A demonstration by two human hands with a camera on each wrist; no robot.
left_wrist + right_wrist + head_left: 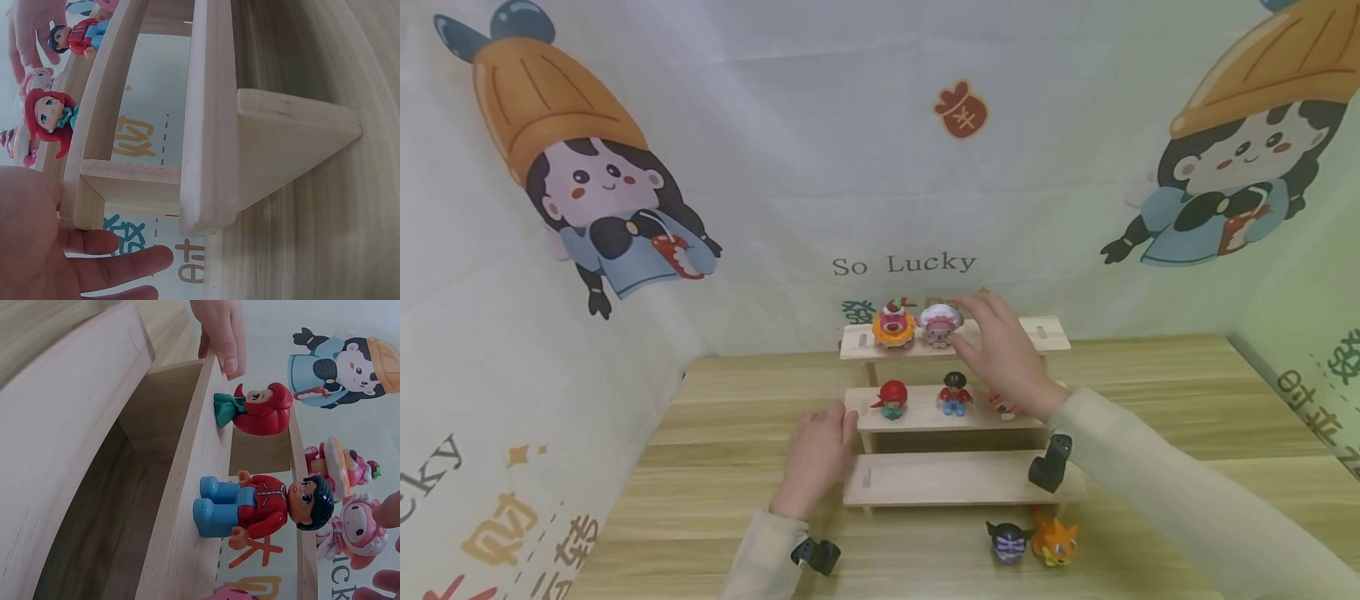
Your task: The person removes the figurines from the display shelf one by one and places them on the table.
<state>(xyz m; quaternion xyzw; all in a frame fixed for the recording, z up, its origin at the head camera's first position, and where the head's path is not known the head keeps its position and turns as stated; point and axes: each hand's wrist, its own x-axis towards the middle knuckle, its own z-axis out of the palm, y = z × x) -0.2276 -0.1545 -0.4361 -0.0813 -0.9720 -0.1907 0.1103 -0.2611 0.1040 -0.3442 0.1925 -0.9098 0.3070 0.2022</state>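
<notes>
My right hand (1003, 350) reaches in over the top shelf at a small pink figurine with a white bonnet (939, 327), which stands on the board. Its thumb and forefinger lie spread beside the figurine, and in the right wrist view one fingertip overlaps its head. Left of it stands a pink bear figurine with an orange ring (892, 327). My left hand (822, 450) grips the left end of the middle tier of the wooden display stand (910, 486), with fingers on both sides of the board; several fingers stick out straight in the left wrist view.
The middle tier carries a red-haired figurine (892, 400), a toy boy in a red jacket (955, 395) and a pink figurine (1003, 405) partly covered by my right hand. A dark masked figurine (1008, 542) and an orange animal figurine (1055, 539) stand on the table (730, 433) in front.
</notes>
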